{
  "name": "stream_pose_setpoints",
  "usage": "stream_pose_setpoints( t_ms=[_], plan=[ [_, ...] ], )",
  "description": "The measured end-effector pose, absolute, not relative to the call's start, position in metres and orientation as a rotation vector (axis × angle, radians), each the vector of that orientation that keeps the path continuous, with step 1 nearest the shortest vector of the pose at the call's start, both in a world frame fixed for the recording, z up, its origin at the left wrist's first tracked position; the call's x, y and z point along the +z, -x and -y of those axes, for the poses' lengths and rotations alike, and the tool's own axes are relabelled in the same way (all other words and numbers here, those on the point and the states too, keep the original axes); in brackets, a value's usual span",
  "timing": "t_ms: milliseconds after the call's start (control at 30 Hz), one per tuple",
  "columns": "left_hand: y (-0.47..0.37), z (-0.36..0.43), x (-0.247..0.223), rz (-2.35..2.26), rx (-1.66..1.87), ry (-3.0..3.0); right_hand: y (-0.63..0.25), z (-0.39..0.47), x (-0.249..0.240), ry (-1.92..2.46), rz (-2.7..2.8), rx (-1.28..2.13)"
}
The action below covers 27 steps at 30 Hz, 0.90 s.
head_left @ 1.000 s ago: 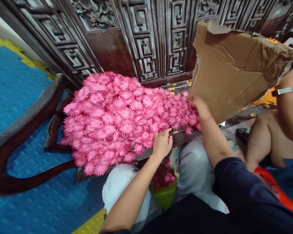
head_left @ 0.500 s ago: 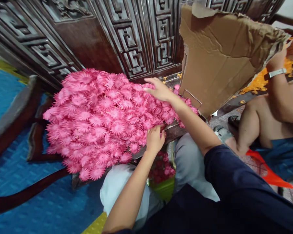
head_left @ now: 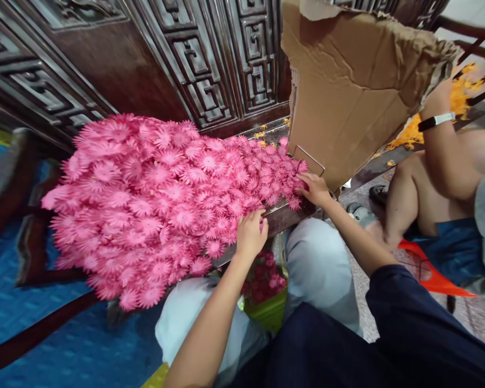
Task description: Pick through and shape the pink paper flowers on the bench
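Observation:
A large heap of pink artificial flower heads (head_left: 145,199) covers a dark wooden bench (head_left: 285,220) in front of me. My left hand (head_left: 251,233) rests at the heap's front edge, its fingers bent over the nearest flowers and the thumb apart; I make out nothing held in it. At the heap's right end, my right hand (head_left: 316,189) reaches in with its fingers spread, touching the outer flowers. The pile is tall on the left and thins out toward this hand. Its fingertips are partly lost among the petals.
Upright torn cardboard (head_left: 347,81) stands right of the heap, with a thin wire loop (head_left: 311,159) before it. Orange flowers (head_left: 408,134) lie beyond, by a co-worker's arm (head_left: 448,151). A yellow-green bag (head_left: 269,312) with pink flowers is between my knees. Carved wooden panels (head_left: 202,64) rise behind.
My right hand has moved from above the back of the heap to its right end, down at the front. My left hand stays at the front edge. The view has shifted slightly right.

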State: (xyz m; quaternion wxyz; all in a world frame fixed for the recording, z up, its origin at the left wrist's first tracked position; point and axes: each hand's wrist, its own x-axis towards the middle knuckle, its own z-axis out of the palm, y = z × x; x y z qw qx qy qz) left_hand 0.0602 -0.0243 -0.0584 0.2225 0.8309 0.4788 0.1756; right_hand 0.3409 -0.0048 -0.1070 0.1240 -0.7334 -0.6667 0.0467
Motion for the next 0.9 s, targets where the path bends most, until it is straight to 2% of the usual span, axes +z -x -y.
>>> stream_pose_setpoints(
  t_ms=[200, 400, 600, 767, 900],
  plan=[
    [-0.057, 0.019, -0.060, -1.379, 0.474, -2.260, -0.340, -0.003, -0.101, 2.223, 1.885, 0.190],
    [-0.060, 0.019, -0.058, -1.366, 0.464, -2.259, -0.346, 0.000, -0.090, 1.917, 1.505, 0.373],
    [-0.059, 0.018, -0.056, -1.376, 0.470, -2.266, -0.347, 0.003, -0.068, 1.753, 1.584, 0.493],
    [-0.058, 0.018, -0.059, -1.355, 0.468, -2.287, -0.350, 0.020, -0.061, 1.839, 1.661, 0.226],
    [-0.058, 0.018, -0.061, -1.322, 0.452, -2.326, -0.352, 0.037, -0.062, 1.789, 1.581, 0.266]
  ],
)
